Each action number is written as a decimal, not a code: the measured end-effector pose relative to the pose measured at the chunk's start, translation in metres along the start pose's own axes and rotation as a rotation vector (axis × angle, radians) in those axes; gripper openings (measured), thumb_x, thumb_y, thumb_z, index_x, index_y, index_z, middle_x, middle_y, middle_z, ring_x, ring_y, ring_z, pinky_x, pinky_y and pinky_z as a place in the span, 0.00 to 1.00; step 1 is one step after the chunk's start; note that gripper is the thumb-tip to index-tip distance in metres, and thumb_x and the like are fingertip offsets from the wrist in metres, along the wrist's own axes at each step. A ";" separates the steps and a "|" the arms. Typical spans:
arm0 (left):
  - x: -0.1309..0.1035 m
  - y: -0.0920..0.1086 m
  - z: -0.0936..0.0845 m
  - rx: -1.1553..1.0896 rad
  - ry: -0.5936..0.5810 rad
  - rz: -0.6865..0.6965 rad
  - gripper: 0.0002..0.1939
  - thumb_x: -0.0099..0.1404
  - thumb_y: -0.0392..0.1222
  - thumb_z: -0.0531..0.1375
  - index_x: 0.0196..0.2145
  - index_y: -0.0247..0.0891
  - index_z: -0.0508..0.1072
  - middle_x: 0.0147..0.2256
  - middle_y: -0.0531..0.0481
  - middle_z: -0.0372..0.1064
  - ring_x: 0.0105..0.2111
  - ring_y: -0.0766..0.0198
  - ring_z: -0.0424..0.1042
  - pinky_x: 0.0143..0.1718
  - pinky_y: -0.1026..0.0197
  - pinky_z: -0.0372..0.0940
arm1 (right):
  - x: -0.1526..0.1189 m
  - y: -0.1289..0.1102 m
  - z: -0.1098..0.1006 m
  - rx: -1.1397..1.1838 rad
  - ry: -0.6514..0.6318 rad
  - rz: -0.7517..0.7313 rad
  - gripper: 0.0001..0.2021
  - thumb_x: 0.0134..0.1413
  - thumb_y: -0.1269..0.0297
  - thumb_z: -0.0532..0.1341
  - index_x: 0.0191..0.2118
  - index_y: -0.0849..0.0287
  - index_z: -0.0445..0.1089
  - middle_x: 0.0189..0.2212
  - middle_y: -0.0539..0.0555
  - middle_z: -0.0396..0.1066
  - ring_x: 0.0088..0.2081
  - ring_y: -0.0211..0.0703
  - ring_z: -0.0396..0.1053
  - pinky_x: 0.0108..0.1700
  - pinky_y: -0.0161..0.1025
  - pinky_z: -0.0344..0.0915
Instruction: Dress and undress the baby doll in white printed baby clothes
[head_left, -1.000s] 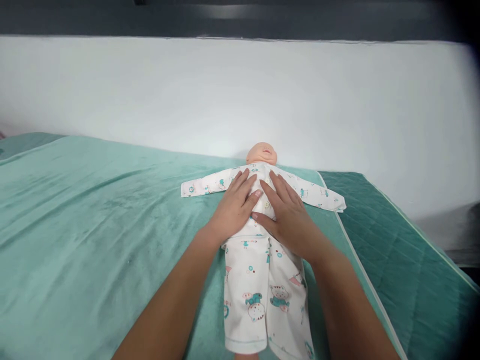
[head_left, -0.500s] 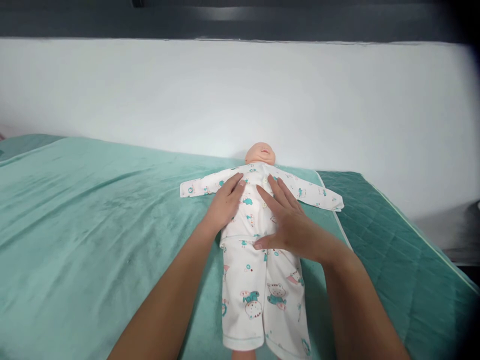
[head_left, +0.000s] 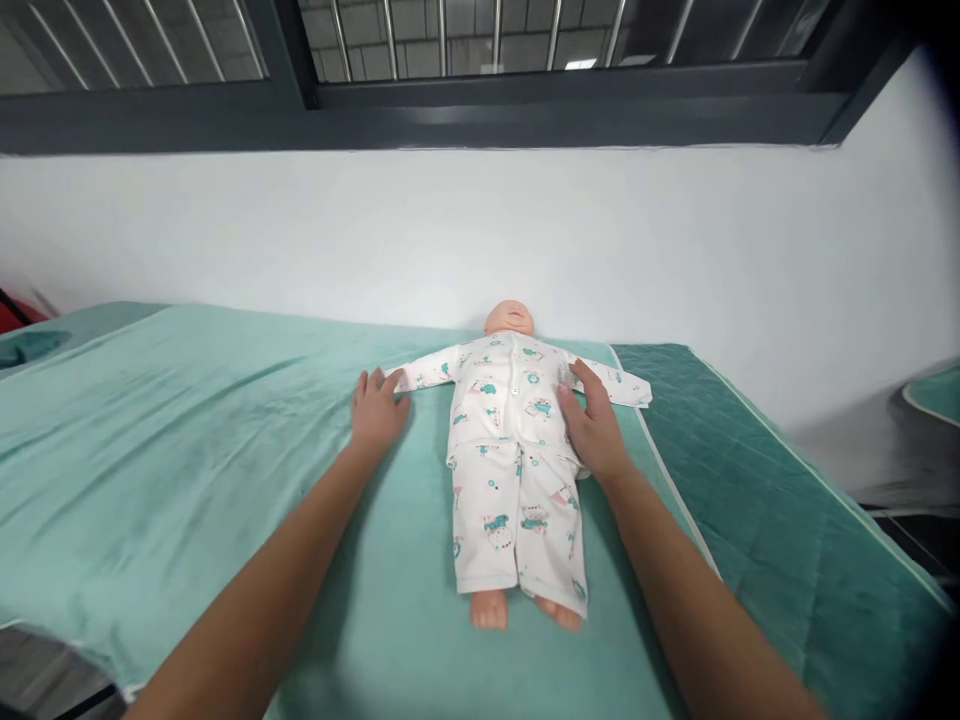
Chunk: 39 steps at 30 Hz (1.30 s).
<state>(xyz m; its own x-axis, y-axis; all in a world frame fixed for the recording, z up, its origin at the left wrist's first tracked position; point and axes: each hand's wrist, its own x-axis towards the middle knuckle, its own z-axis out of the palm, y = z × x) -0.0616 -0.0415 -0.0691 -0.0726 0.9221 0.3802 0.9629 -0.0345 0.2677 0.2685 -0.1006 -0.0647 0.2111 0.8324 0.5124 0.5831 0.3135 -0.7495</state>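
A baby doll [head_left: 510, 318] lies on its back on the bed, its head by the wall and its bare feet toward me. It wears a white long-sleeved pajama top [head_left: 499, 400] and matching pajama pants [head_left: 487, 520], printed with small teal and pink animals. Both sleeves stretch out sideways. At the end of the left-hand sleeve is my left hand [head_left: 377, 408], open, its fingertips at the cuff. My right hand [head_left: 596, 425] is open along the right side of the top, thumb and fingers against the cloth near the armpit.
A light teal sheet [head_left: 225, 430] covers the bed, with a darker quilted pad [head_left: 750, 470] to the right. Behind the bed rises a white wall [head_left: 337, 230] below a dark window frame [head_left: 450, 125] with metal bars. Floor [head_left: 52, 670] shows at the lower left.
My left hand has moved from the doll's chest out to the sleeve cuff. My right hand has shifted from the belly to the top's right side. The view has tilted up, showing the window.
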 end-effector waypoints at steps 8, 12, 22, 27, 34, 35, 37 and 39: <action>0.009 -0.020 -0.007 0.099 -0.120 -0.034 0.30 0.71 0.42 0.43 0.70 0.42 0.51 0.65 0.42 0.58 0.66 0.48 0.54 0.63 0.43 0.55 | -0.004 0.064 -0.053 -0.740 -0.043 0.117 0.33 0.65 0.49 0.47 0.67 0.67 0.53 0.69 0.69 0.48 0.70 0.62 0.43 0.67 0.61 0.46; 0.012 -0.015 -0.005 0.109 -0.118 -0.061 0.30 0.70 0.35 0.41 0.68 0.42 0.55 0.64 0.43 0.60 0.66 0.51 0.55 0.63 0.46 0.55 | -0.002 0.070 -0.063 -0.794 -0.067 0.306 0.35 0.66 0.46 0.43 0.70 0.62 0.47 0.70 0.70 0.45 0.70 0.63 0.43 0.65 0.65 0.45; 0.030 -0.015 -0.004 0.061 0.015 -0.212 0.31 0.69 0.33 0.43 0.68 0.43 0.54 0.62 0.42 0.64 0.59 0.49 0.66 0.58 0.46 0.57 | 0.006 0.078 -0.068 -0.698 -0.141 0.376 0.32 0.64 0.48 0.46 0.68 0.57 0.52 0.69 0.62 0.52 0.68 0.61 0.48 0.66 0.66 0.44; 0.036 -0.017 0.000 0.085 -0.004 -0.222 0.31 0.68 0.32 0.43 0.66 0.45 0.58 0.61 0.43 0.66 0.58 0.50 0.66 0.57 0.45 0.56 | 0.007 0.078 -0.071 -0.690 -0.084 0.384 0.33 0.63 0.50 0.48 0.69 0.62 0.51 0.69 0.62 0.51 0.67 0.61 0.52 0.66 0.59 0.49; 0.036 -0.014 -0.001 0.106 -0.062 -0.201 0.29 0.64 0.30 0.46 0.59 0.44 0.68 0.57 0.39 0.69 0.63 0.49 0.60 0.59 0.43 0.52 | -0.006 0.064 -0.066 -0.571 -0.034 0.228 0.31 0.61 0.51 0.54 0.64 0.66 0.59 0.67 0.68 0.52 0.69 0.60 0.46 0.67 0.59 0.47; 0.036 -0.014 -0.001 0.107 -0.062 -0.201 0.29 0.63 0.30 0.47 0.59 0.43 0.69 0.57 0.39 0.69 0.63 0.48 0.60 0.59 0.43 0.52 | -0.009 0.056 -0.064 -0.489 -0.022 0.140 0.30 0.61 0.51 0.55 0.64 0.65 0.60 0.67 0.67 0.53 0.69 0.59 0.47 0.68 0.58 0.48; 0.036 -0.013 -0.001 0.107 -0.061 -0.200 0.28 0.64 0.31 0.47 0.58 0.44 0.69 0.57 0.39 0.69 0.62 0.48 0.61 0.58 0.43 0.52 | -0.018 0.037 -0.058 -0.299 -0.028 -0.025 0.30 0.61 0.50 0.56 0.64 0.59 0.59 0.68 0.63 0.52 0.69 0.54 0.48 0.68 0.56 0.49; 0.036 -0.013 -0.001 0.105 -0.060 -0.199 0.27 0.64 0.32 0.47 0.57 0.45 0.70 0.56 0.40 0.70 0.60 0.48 0.63 0.57 0.43 0.53 | -0.027 0.016 -0.051 -0.129 -0.086 -0.106 0.30 0.64 0.49 0.54 0.68 0.53 0.54 0.70 0.58 0.47 0.70 0.50 0.45 0.70 0.56 0.46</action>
<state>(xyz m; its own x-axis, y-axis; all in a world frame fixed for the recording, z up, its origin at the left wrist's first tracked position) -0.0768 -0.0082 -0.0576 -0.2518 0.9278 0.2752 0.9530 0.1882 0.2374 0.3120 -0.1412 -0.0689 0.0784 0.8356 0.5437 0.6957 0.3448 -0.6302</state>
